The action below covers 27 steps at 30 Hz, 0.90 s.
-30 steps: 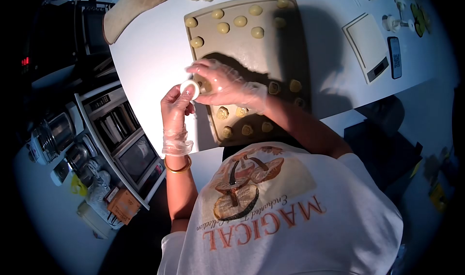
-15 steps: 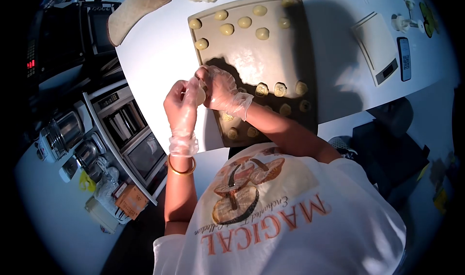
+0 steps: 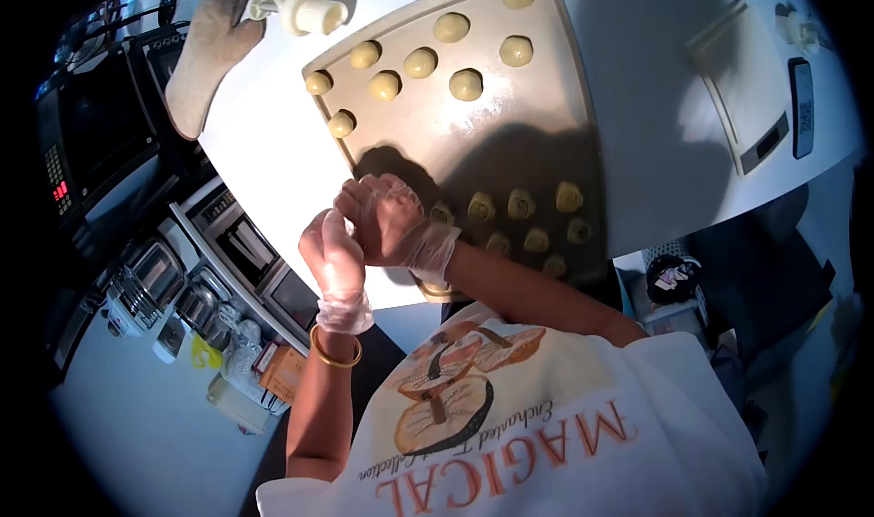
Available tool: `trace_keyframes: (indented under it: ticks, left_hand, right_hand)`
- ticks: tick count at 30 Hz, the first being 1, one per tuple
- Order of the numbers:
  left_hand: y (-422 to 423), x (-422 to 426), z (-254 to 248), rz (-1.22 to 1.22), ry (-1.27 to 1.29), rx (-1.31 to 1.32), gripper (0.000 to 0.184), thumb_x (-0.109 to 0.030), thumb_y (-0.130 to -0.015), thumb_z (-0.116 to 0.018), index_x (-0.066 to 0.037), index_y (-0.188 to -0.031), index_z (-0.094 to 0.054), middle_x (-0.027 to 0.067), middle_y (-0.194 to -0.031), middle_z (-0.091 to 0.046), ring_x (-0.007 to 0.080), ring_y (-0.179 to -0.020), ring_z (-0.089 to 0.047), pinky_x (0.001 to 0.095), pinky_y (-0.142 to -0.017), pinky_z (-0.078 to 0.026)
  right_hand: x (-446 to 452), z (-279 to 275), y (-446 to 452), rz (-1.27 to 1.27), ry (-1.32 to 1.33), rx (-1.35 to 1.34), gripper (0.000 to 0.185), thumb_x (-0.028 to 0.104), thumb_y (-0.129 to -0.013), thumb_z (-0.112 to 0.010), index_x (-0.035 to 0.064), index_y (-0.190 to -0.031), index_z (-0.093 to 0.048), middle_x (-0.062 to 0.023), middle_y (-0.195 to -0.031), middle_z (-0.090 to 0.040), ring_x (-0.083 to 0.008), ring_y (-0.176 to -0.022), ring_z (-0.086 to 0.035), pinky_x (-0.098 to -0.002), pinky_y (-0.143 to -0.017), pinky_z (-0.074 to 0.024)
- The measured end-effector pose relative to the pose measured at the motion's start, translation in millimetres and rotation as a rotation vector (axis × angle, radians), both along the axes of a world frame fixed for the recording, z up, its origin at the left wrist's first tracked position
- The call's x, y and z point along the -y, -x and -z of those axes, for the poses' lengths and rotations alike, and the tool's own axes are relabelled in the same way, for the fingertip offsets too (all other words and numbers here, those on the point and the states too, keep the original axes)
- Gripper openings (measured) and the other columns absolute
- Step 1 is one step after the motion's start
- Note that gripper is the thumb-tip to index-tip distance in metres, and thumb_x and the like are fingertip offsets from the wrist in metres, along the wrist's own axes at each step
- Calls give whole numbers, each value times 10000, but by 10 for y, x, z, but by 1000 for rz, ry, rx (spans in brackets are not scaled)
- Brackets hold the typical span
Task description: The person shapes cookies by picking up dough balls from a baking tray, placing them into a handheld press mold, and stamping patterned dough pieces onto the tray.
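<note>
My left hand point(image 3: 332, 251), in a clear plastic glove, is closed at the left edge of the baking tray point(image 3: 510, 153). My right hand point(image 3: 387, 221), also gloved, is closed against it, fingers curled. A pale piece of dough was visible between them a moment ago; now the fingers hide it. Smooth dough balls point(image 3: 465, 85) sit in loose rows on the far part of the tray. Nearer my body are several flattened, stamped dough pieces point(image 3: 520, 204), in shadow, some partly hidden by my right wrist and forearm.
A white plunger mould point(image 3: 312, 14) and an oven mitt point(image 3: 205, 57) lie left of the tray. On the right are a kitchen scale point(image 3: 742, 107) and a phone point(image 3: 802, 107). An oven point(image 3: 105, 112) stands at the far left; boxes and metal pans sit below.
The view has shifted and turned slightly, moving the tray in the picture. My fingers have closed further together, and the pale dough between them is now hidden.
</note>
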State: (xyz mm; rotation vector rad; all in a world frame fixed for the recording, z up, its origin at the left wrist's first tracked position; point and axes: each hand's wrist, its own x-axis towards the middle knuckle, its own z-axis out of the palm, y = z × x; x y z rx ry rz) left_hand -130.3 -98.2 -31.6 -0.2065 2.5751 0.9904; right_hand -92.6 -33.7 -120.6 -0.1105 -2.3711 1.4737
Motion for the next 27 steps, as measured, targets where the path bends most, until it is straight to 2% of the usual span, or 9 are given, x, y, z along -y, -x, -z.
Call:
trace_keyframes:
  ticks: [4, 8, 15, 17, 18, 21, 22, 24, 27]
  left_hand:
    - [21, -20, -28, -44, -47, 75, 261, -106, -820, -398, -10, -579, -425, -24, -569, -409, 73, -553, -346, 264, -487, -276]
    - [7, -35, 18, -82, -52, 61, 285, -124, -811, -411, -71, -534, -365, -24, -515, -346, 62, -485, -296, 257, -454, -224]
    - [11, 33, 59, -8, -43, -53, 276, -73, -804, -395, -45, -530, -385, -11, -511, -359, 73, -456, -294, 281, -428, -226]
    - [17, 68, -48, -71, -113, 59, 275, -163, -851, -461, -34, -610, -488, -7, -546, -417, 79, -473, -350, 277, -428, -259]
    - [31, 79, -101, -74, -137, 51, 272, -171, -851, -473, -30, -620, -497, -7, -555, -429, 79, -485, -360, 271, -438, -271]
    - [-34, 264, -113, 97, -240, -65, 227, -241, -871, -524, -28, -806, -571, -11, -712, -501, 56, -617, -433, 216, -511, -322]
    - [-58, 284, -233, 65, -262, 44, 241, -273, -872, -538, -36, -904, -572, -12, -742, -508, 50, -635, -447, 205, -517, -323]
    - [-78, 351, -355, -7, -256, 230, 422, -434, -882, -543, -76, -1103, -564, 13, -923, -572, 74, -674, -489, 195, -559, -346]
    - [-142, 484, -369, 43, -322, 375, 489, -429, -877, -561, -62, -1200, -543, 44, -1005, -598, 85, -647, -503, 198, -555, -364]
  right_hand:
    - [-13, -9, 24, -14, 96, 31, 183, 259, -761, -580, 111, -850, -520, -57, -806, -531, -230, -694, -553, -378, -649, -394]
    - [11, 37, 53, 28, 51, 0, 227, 306, -747, -605, 123, -832, -501, -52, -781, -507, -215, -674, -539, -366, -615, -388]
    - [-27, -44, 8, -69, 166, 49, 222, 247, -712, -625, 117, -875, -550, -76, -836, -565, -259, -787, -568, -412, -730, -390]
    - [2, -51, 6, -50, 119, 39, 227, 220, -706, -628, 116, -888, -542, -78, -869, -565, -264, -804, -563, -422, -743, -376]
    - [-18, -66, 4, -190, 5, 186, 455, 282, -668, -704, 93, -1026, -497, -84, -986, -542, -273, -939, -545, -434, -811, -386]
    - [-42, -43, -67, -189, -100, 128, 750, 334, -638, -768, 73, -1248, -420, -124, -1191, -500, -304, -1145, -482, -479, -949, -373]
    - [-168, -190, -83, -338, -144, 233, 1060, 402, -609, -814, 73, -1432, -233, -180, -1356, -376, -351, -1281, -364, -533, -1059, -304]
    - [-434, -331, -131, -403, -278, 288, 1129, 401, -620, -819, 93, -1483, -159, -232, -1350, -354, -381, -1256, -385, -523, -1062, -319]
    - [-856, -420, -373, -312, -157, 277, 1071, 321, -629, -823, 79, -1473, -208, -220, -1284, -439, -364, -1202, -443, -462, -1014, -376]
